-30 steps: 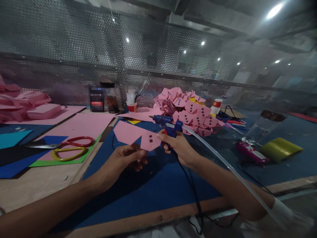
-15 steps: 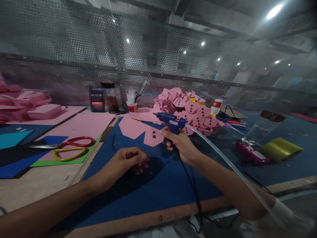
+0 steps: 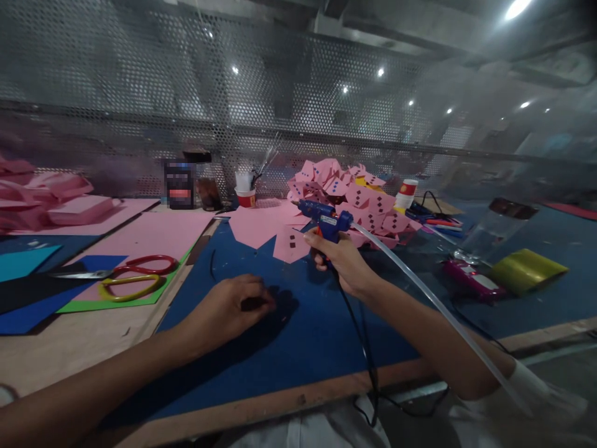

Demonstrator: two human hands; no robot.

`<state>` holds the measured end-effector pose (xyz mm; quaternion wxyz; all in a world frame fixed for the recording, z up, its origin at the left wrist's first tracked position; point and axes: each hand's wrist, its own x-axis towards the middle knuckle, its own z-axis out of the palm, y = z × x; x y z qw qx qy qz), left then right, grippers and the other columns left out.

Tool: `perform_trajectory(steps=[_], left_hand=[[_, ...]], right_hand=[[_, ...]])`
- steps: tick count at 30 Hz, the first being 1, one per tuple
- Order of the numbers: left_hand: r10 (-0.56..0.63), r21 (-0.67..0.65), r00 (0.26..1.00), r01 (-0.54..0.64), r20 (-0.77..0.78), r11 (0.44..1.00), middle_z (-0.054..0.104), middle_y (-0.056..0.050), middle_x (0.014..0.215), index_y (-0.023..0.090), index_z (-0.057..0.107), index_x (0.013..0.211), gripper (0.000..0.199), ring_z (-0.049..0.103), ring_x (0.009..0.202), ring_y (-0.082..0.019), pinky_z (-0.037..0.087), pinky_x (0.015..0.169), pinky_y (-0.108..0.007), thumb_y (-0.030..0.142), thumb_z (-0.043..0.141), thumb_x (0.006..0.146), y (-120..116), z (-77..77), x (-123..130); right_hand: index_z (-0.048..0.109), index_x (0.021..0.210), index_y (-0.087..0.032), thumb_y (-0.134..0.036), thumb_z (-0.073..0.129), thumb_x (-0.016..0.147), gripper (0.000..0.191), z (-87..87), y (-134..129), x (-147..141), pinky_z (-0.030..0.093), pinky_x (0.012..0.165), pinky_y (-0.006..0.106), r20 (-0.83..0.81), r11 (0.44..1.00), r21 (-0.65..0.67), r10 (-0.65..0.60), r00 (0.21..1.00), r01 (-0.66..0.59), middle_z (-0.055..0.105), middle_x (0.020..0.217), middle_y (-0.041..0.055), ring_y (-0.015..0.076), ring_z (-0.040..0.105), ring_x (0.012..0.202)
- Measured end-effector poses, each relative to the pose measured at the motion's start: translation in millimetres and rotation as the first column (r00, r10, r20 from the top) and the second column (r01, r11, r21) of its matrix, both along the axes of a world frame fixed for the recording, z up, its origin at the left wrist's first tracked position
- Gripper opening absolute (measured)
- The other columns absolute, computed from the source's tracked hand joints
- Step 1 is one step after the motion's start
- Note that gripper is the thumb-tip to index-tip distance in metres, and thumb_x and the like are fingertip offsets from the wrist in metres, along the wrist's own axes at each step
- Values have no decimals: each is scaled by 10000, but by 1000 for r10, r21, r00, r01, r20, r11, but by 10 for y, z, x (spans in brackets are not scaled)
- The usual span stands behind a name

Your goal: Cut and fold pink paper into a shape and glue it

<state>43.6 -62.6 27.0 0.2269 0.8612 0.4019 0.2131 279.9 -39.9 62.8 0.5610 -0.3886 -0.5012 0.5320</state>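
Observation:
My right hand (image 3: 342,258) is wrapped round a blue glue gun (image 3: 326,218), its nozzle pointing left over pink paper. A long translucent glue stick (image 3: 420,289) sticks out of the gun's back, and a black cord hangs below. My left hand (image 3: 237,305) hovers over the blue table top, thumb and fingers brought together in a pinch; whatever is between them, if anything, is too small to see. Ahead of it lies a cut pink paper piece (image 3: 254,227), with dark squares on its near flap (image 3: 286,247).
Behind the gun rises a heap of pink papers (image 3: 368,208) with dark dots. Scissors (image 3: 140,267) lie on coloured sheets at left. A magenta device (image 3: 473,281), a yellow roll (image 3: 529,272) and a clear jar (image 3: 501,230) are at right. Paper cups (image 3: 245,196) stand at the back.
My left hand has turned, its loosely curled fingers now closed to a pinch. The pink piece sits slightly farther off. My right hand still holds the glue gun, nearly in the same place.

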Motion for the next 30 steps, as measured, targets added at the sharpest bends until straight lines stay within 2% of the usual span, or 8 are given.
perform_trajectory(steps=[6, 9, 13, 18, 21, 23, 26, 30], left_hand=[[102, 140, 986, -84, -129, 987, 733, -19, 946, 261, 760, 910, 114, 668, 932, -220, 484, 796, -314, 326, 680, 861, 110, -74, -51], [122, 145, 984, -102, -134, 984, 733, -41, 1025, 257, 751, 1020, 255, 679, 942, -232, 493, 789, -313, 448, 693, 862, 121, -35, -62], [117, 165, 983, -93, -139, 982, 729, -52, 952, 222, 759, 876, 306, 680, 801, -193, 465, 696, -283, 435, 553, 953, 128, 29, -102], [113, 232, 976, -68, -188, 970, 740, -5, 852, 245, 753, 1002, 204, 668, 716, -168, 438, 639, -258, 362, 604, 924, 4, 155, -172], [78, 327, 988, -31, -131, 944, 702, 13, 724, 230, 733, 793, 285, 614, 611, -134, 424, 602, -252, 409, 581, 954, -134, 322, -203], [132, 490, 991, -123, 16, 863, 713, -11, 806, 222, 727, 859, 230, 641, 737, -162, 478, 704, -262, 358, 572, 960, -174, 464, -230], [202, 588, 965, -263, 169, 765, 679, -55, 1244, 253, 682, 1168, 262, 579, 1202, -245, 430, 1073, -389, 367, 574, 959, -104, 660, -283], [261, 235, 962, -274, 86, 933, 584, -76, 1430, 243, 639, 1303, 482, 535, 1268, -303, 498, 973, -379, 533, 571, 924, 71, 758, -338]], right_hand=[[649, 842, -171, -427, 839, 681, 356, 4, -18, -2, 333, 419, 192, 33, 1000, -3, 4, 999, -4, 497, 595, -51, 77, 450, 503], [639, 842, -179, -447, 835, 684, 367, -6, -16, -1, 331, 418, 190, 38, 1000, 0, 20, 999, -20, 499, 594, -51, 78, 449, 505], [635, 839, -180, -471, 829, 696, 378, -13, -14, 1, 339, 422, 192, 68, 999, 9, 37, 997, -38, 490, 584, -53, 79, 448, 503], [625, 830, -181, -468, 818, 704, 368, -12, -31, -13, 348, 424, 188, 104, 999, 20, 31, 994, -34, 492, 595, -54, 77, 455, 507], [620, 828, -183, -457, 800, 729, 342, -18, -43, -22, 360, 429, 185, 126, 998, 42, 37, 991, -43, 500, 621, -56, 70, 457, 505], [624, 832, -186, -454, 790, 743, 328, -27, -51, -25, 362, 430, 183, 150, 996, 56, 57, 987, -66, 508, 623, -58, 69, 461, 505], [638, 857, -187, -474, 768, 772, 326, -38, -76, -35, 363, 435, 182, 200, 991, 53, 112, 973, -125, 515, 627, -56, 69, 463, 503], [638, 859, -188, -483, 762, 789, 328, -36, -139, -73, 363, 441, 178, 268, 977, 1, 204, 942, -212, 530, 671, -50, 60, 470, 504]])
